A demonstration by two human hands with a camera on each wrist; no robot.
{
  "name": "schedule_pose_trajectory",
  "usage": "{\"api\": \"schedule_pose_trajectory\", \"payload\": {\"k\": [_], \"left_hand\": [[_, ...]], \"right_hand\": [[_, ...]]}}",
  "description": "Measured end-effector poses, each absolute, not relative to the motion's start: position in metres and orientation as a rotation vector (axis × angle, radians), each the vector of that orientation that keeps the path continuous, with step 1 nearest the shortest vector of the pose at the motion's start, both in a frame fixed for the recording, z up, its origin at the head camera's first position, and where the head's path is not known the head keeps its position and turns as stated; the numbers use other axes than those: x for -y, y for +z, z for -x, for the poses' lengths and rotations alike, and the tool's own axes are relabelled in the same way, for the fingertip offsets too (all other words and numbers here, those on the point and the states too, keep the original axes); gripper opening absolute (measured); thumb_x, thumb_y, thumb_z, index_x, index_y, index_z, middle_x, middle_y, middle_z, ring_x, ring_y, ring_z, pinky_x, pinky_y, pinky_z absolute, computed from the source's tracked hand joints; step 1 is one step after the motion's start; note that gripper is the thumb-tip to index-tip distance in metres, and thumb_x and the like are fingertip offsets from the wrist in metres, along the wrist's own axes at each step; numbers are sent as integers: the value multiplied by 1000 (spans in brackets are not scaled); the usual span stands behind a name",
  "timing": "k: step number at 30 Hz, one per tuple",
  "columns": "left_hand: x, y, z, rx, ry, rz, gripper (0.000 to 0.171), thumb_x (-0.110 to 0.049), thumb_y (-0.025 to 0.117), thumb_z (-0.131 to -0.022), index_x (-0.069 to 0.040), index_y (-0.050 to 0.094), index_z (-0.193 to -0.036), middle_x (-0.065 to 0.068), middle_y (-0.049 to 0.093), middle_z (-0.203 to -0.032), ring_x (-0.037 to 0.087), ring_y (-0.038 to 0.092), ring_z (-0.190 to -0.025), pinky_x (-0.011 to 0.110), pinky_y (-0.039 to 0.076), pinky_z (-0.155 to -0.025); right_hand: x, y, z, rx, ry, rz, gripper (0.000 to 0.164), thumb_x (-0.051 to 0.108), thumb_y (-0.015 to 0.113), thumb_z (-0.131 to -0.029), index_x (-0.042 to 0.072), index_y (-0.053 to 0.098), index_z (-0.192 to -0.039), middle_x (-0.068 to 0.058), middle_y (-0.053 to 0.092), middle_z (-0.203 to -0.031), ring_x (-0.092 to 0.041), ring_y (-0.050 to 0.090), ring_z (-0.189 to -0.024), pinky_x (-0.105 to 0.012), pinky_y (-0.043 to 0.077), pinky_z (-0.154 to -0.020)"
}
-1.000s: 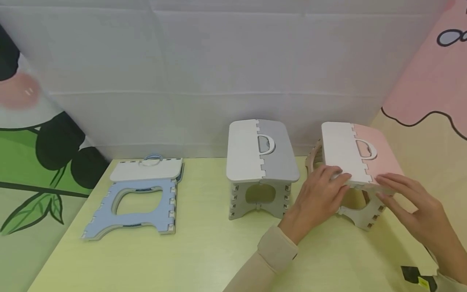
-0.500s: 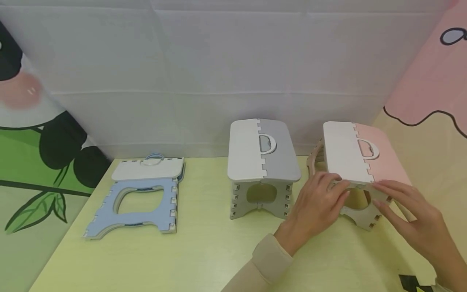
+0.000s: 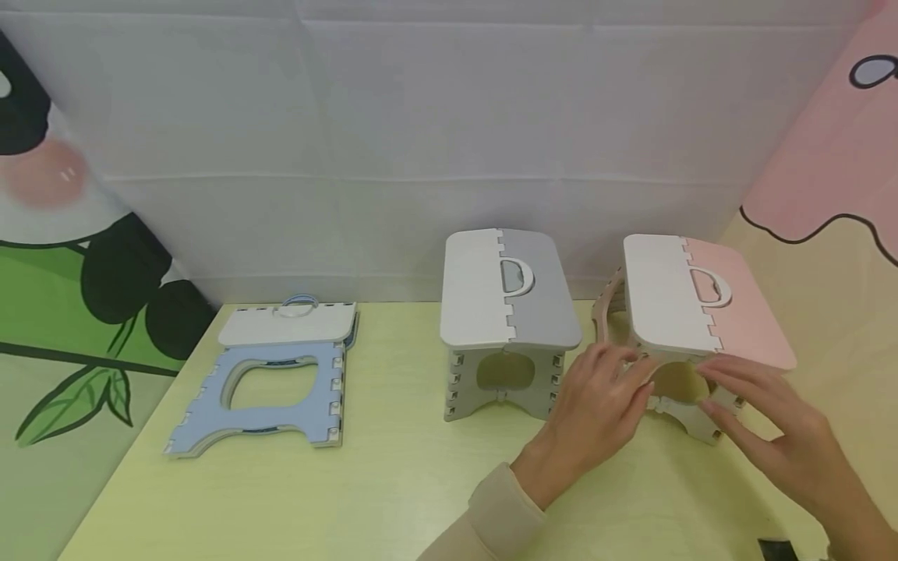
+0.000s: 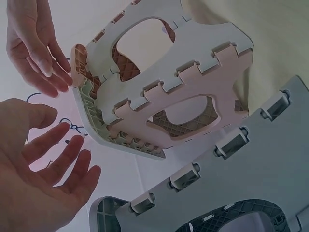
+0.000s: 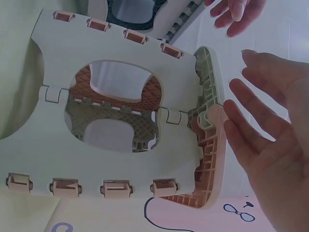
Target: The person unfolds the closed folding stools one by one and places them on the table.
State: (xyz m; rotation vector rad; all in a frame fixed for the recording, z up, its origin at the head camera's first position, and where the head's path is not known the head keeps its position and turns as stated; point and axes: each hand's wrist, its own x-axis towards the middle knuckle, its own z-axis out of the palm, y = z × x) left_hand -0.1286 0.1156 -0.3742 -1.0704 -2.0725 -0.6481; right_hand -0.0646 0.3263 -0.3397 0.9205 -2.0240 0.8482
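A white-and-pink folding stool (image 3: pixel 669 292) stands unfolded at the right of the table, its D-shaped handle lying on the seat. In front of its near edge is my left hand (image 3: pixel 592 405), fingers loosely bent and holding nothing; the left wrist view shows this hand (image 4: pixel 48 164) apart from the stool. My right hand (image 3: pixel 779 428) is near the seat's front right part, thumb and fingers spread with nothing between them. In the right wrist view its fingertips (image 5: pixel 231 107) are right at the seat's rim. The stool's underside ribs and hinged legs (image 5: pixel 111 164) show there.
A white-and-grey folding stool (image 3: pixel 477 288) stands unfolded just left of the pink one. Farther left, a white-and-blue folding stool (image 3: pixel 273 401) lies folded flat on the yellowish table (image 3: pixel 351 499). A pale cloth wall (image 3: pixel 421 140) rises behind. A small black piece (image 3: pixel 776 550) is at the bottom right.
Both hands have come off the pink stool's seat, drawing back toward the front; the seat's near edge and right corner now show. The stools stay in place; the view has shifted slightly.
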Motion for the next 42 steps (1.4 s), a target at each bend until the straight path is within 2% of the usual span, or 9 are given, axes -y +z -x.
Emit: {"api": "schedule_pose_trajectory", "payload": {"k": [6,13,21,23,27,34,42], "left_hand": [[-107,-378,124,2119,-663,1060,25,-23,68,-99,-16,72,-123,2,68,-117,17,60,-104,24,49,-93],[-98,-384,121,2131,-618,1040,22,-23,71,-97,-18,73,-118,-1,68,-111,17,60,-101,23,51,-88],[-87,-393,120,2154,-594,1052,29,-24,72,-97,-15,73,-124,0,68,-113,17,61,-103,25,52,-87],[-84,-395,119,2160,-587,1056,26,-23,72,-97,-16,73,-121,0,68,-112,17,60,-102,25,52,-87],[-78,-400,119,2155,-580,1050,20,-22,74,-95,-17,74,-114,1,68,-108,18,61,-100,27,52,-89],[-66,-408,116,2204,-528,1035,25,-25,76,-93,-17,76,-117,0,68,-108,18,61,-103,28,50,-95],[-54,-416,114,2227,-506,1033,16,-25,75,-94,-17,77,-108,0,68,-108,19,62,-106,30,49,-100]], "right_hand": [[-321,-346,66,2018,878,-956,50,34,68,-101,-14,69,-113,-22,68,-115,-19,56,-127,-22,40,-110],[-320,-359,66,2118,819,-884,53,42,64,-101,-8,72,-114,-19,69,-117,-12,57,-127,-18,39,-109],[-312,-370,69,2122,880,-944,46,36,65,-102,-8,72,-115,-19,68,-117,-14,58,-124,-19,40,-108],[-312,-375,70,2126,882,-953,46,36,65,-102,-8,72,-115,-20,68,-117,-13,59,-122,-17,41,-106],[-311,-386,73,2157,876,-947,47,38,64,-102,-5,72,-117,-18,68,-117,-10,59,-121,-14,41,-103],[-306,-399,75,2205,875,-961,45,39,63,-103,-1,72,-121,-15,68,-118,-10,59,-120,-13,42,-101],[-297,-408,75,2238,874,-965,45,40,62,-103,1,72,-122,-12,68,-120,-12,59,-118,-13,41,-103]]}}
